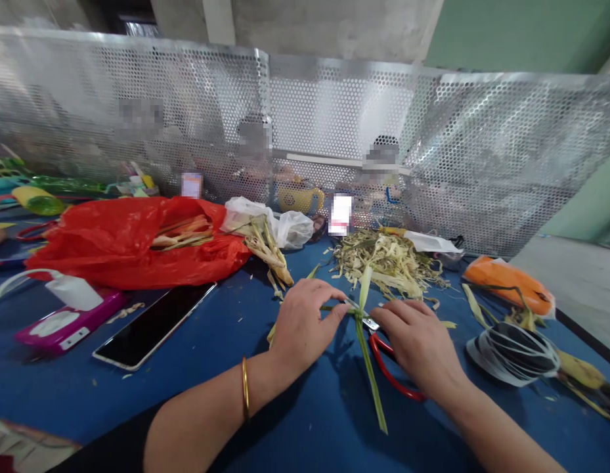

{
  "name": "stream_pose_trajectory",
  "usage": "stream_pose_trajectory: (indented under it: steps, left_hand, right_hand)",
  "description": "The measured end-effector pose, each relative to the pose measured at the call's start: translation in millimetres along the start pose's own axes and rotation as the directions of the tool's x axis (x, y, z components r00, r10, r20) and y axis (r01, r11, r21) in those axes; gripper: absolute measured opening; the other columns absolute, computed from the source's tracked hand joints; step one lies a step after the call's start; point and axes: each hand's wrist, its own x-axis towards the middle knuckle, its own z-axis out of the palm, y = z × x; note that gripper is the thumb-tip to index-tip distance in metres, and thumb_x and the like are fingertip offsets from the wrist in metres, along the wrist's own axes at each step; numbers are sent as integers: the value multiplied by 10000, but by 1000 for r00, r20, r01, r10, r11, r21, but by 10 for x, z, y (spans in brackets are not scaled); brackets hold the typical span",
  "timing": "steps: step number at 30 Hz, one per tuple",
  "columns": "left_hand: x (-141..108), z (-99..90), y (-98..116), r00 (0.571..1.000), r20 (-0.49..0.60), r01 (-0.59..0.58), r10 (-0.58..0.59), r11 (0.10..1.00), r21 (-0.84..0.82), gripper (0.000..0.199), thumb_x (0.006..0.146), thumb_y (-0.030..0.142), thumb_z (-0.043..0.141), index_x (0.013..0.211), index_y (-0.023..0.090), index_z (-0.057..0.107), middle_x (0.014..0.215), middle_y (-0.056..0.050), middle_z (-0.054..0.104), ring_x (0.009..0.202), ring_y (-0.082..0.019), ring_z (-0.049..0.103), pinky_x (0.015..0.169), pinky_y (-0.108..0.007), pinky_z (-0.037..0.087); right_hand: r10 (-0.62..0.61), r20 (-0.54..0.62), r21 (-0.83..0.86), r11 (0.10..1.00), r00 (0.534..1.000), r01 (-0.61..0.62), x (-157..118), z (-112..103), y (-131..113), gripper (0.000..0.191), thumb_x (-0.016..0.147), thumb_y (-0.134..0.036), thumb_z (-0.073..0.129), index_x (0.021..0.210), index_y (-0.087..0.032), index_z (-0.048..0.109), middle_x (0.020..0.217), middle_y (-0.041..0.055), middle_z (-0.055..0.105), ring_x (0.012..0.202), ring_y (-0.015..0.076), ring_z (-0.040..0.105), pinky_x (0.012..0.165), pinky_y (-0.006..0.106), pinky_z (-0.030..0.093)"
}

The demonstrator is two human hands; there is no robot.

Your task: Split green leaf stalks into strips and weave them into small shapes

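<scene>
My left hand point(305, 322), with a gold bangle at the wrist, pinches one end of a green leaf strip between thumb and fingertips. My right hand point(417, 338) has its fingers closed at the other side of the small crossing, where the strips meet. From that crossing a long green leaf strip point(370, 374) hangs down toward me and a paler tip stands up. Red-handled scissors point(398, 387) lie beneath, partly covered by my right hand and the strips. Just beyond my hands is a pile of shredded dry leaf strips point(388, 263).
On the left are a red plastic bag point(122, 236), a purple power strip point(63, 328) and a phone point(157, 325). A husk bundle point(270, 253) lies mid-table. At right are a wound spool point(511, 355) and an orange packet point(511, 286). A perforated metal screen point(324, 105) stands behind, with people beyond.
</scene>
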Motion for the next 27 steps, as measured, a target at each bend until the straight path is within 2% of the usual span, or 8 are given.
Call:
stream_pose_trajectory:
  steps: [2, 5, 8, 10, 12, 17, 24, 27]
  left_hand:
    - [25, 11, -33, 971, 229, 92, -70, 992, -87, 230, 844, 368, 559, 793, 206, 715, 820, -44, 711, 799, -203, 623, 767, -316, 430]
    - [38, 60, -82, 818, 531, 435, -220, 841, -322, 278, 849, 382, 537, 802, 158, 695, 779, -61, 707, 583, -148, 620, 589, -268, 437]
    - [38, 72, -91, 691, 671, 657, -269, 621, -428, 261, 793, 384, 622, 903, 154, 679, 835, -66, 711, 566, -131, 643, 512, -225, 422]
    - [42, 52, -69, 647, 705, 720, -290, 536, -440, 264, 752, 359, 675, 911, 149, 676, 810, -60, 708, 562, -126, 646, 479, -204, 412]
    - [50, 22, -32, 639, 697, 748, -326, 474, -464, 242, 731, 299, 697, 905, 133, 672, 784, -58, 704, 532, -103, 627, 454, -183, 397]
    - [51, -29, 60, 703, 594, 711, -392, 357, -606, 238, 749, 202, 685, 972, 129, 640, 758, -44, 697, 466, -59, 577, 420, -150, 363]
    - [-23, 16, 93, 679, 638, 731, -364, 252, -635, 189, 769, 180, 668, 948, 136, 629, 696, -21, 675, 459, -65, 577, 425, -150, 394]
    - [-38, 51, 70, 658, 670, 747, -343, 184, -639, 111, 761, 156, 658, 864, 141, 620, 675, -14, 670, 455, -66, 573, 435, -155, 407]
  right_hand:
    - [-21, -38, 15, 1000, 999, 21, 7, -5, -13, 279, 921, -76, 400, 906, -188, 655, 786, 33, 657, 717, 167, 559, 798, 294, 365]
    - [-55, -65, 31, 998, 996, 57, 20, -4, -18, 305, 924, -82, 373, 890, -184, 659, 786, 35, 668, 713, 158, 570, 807, 293, 380]
    - [-94, -105, 48, 994, 990, 100, 29, 3, -24, 306, 917, -81, 373, 889, -186, 658, 789, 34, 677, 716, 151, 581, 832, 299, 395]
    - [-100, -144, 51, 993, 984, 108, 24, -3, -39, 292, 912, -81, 388, 898, -195, 657, 800, 30, 680, 724, 149, 587, 857, 311, 403]
    - [-57, -216, 37, 997, 975, 66, 6, -24, -55, 233, 904, -106, 445, 957, -196, 654, 884, 54, 684, 813, 174, 603, 876, 340, 409]
    - [103, -450, 54, 995, 887, -88, -50, -81, -43, 144, 836, -136, 616, 970, -184, 639, 949, 93, 662, 913, 229, 604, 836, 373, 423]
    - [156, -123, 432, 898, 980, -88, -40, 124, -74, 237, 878, -193, 540, 1096, -230, 626, 1084, 79, 647, 993, 215, 606, 802, 330, 468]
    - [157, -83, 510, 855, 984, -93, -43, 183, -125, 206, 904, -190, 490, 977, -252, 672, 935, 47, 679, 873, 190, 623, 763, 316, 457]
